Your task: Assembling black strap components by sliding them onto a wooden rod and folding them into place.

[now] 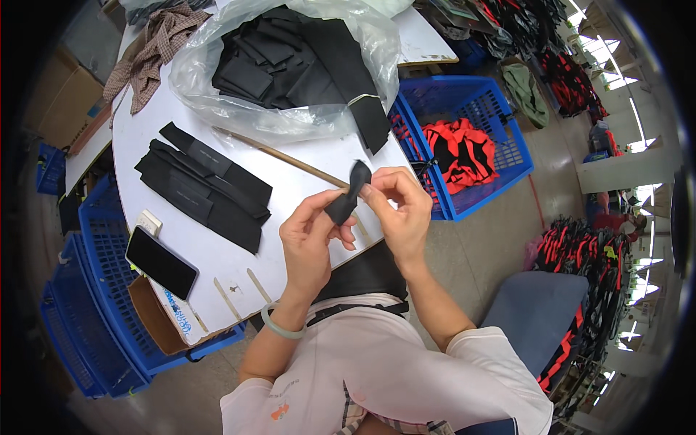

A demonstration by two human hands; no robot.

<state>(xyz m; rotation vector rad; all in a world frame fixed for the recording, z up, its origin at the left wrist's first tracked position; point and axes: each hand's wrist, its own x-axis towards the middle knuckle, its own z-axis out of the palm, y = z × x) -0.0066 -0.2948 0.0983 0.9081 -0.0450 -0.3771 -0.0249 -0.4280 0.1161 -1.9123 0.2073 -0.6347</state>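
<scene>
Black fabric strip (350, 194) sits pinched between both your hands just above the near edge of the white table (304, 156), slightly right of the picture's middle. Your left hand (313, 233) holds its lower end with thumb and fingers closed on it; your right hand (401, 206) closes its grip on the upper end, where the strip curls over, so you cannot see how far it is folded or what its hidden face looks like. A pale green bangle (281, 328) rings your left wrist.

At ten o'clock from your hands lies a stack of flat black pieces (206, 188), and at twelve o'clock a clear plastic bag (290, 65) holds more black pieces, their number hard to make out through the creased film. A thin wooden stick (290, 159) runs from the bag toward your hands, its near end hidden behind the strip. A dark phone (161, 262) rests at nine o'clock. At two o'clock, a blue crate (475, 101) holds red and black items, too tangled to tell apart.
</scene>
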